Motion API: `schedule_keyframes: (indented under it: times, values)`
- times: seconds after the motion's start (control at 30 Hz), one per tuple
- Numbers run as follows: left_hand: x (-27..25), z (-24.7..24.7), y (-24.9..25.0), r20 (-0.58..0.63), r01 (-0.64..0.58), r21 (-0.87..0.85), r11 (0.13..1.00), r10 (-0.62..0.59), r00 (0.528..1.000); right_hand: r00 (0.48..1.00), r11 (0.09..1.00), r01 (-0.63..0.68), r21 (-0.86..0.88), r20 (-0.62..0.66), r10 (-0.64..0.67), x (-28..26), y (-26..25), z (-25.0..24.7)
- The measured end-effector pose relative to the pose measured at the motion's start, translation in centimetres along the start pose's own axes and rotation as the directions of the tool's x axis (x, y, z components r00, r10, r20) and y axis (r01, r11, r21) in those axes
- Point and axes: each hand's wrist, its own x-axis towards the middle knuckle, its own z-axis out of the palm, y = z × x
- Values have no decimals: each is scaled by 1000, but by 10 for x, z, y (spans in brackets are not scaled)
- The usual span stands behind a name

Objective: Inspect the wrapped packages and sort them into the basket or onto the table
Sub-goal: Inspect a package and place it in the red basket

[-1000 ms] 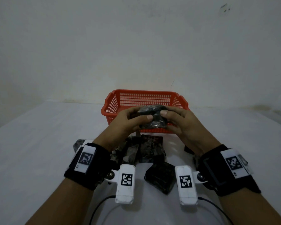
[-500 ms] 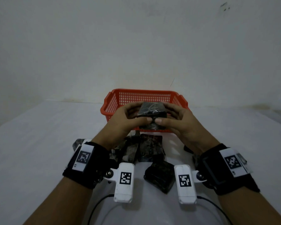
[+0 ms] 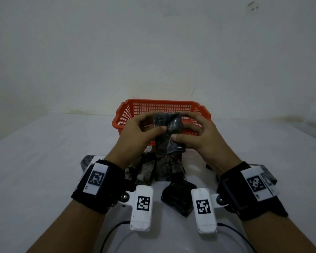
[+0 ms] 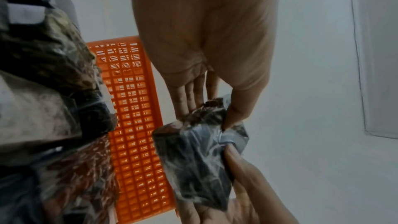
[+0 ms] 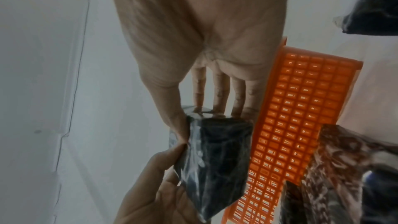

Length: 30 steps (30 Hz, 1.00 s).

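A dark package in clear wrap (image 3: 169,133) is held up in front of the orange basket (image 3: 128,114). My left hand (image 3: 144,131) pinches its upper left side, thumb on the near face. My right hand (image 3: 190,136) grips its right side, thumb low on the wrap. In the left wrist view the package (image 4: 198,157) hangs between both hands beside the basket (image 4: 133,125). The right wrist view shows the same package (image 5: 215,159) with fingers behind it and the basket (image 5: 290,125) to its right. Several more wrapped packages (image 3: 162,168) lie on the table below the hands.
One dark package (image 3: 177,199) lies near my wrists, another (image 3: 86,159) peeks out left of my left wrist. The white table (image 3: 44,161) stretches left and right. A pale wall stands close behind the basket. Cables trail from the wrist cameras.
Both hands have turned the package from lying flat to standing on end, its long side now vertical. The hands stayed in front of the basket.
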Motion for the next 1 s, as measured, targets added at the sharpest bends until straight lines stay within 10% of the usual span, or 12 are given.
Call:
schedule_keyframes:
  times: [0.3, 0.57, 1.0]
  values:
    - [-3, 1, 3, 13, -173, -12, 985, 173, 985, 964, 958, -265, 110, 53, 260, -3, -10, 4]
    - [-2, 0, 2, 208, 25, 62, 998, -37, 978, 992, 975, -114, 190, 69, 103, 5, 0, -1]
    - [-3, -6, 3, 101, -4, 81, 997, -4, 995, 985, 969, -62, 238, 169, 22, 3, 2, 0]
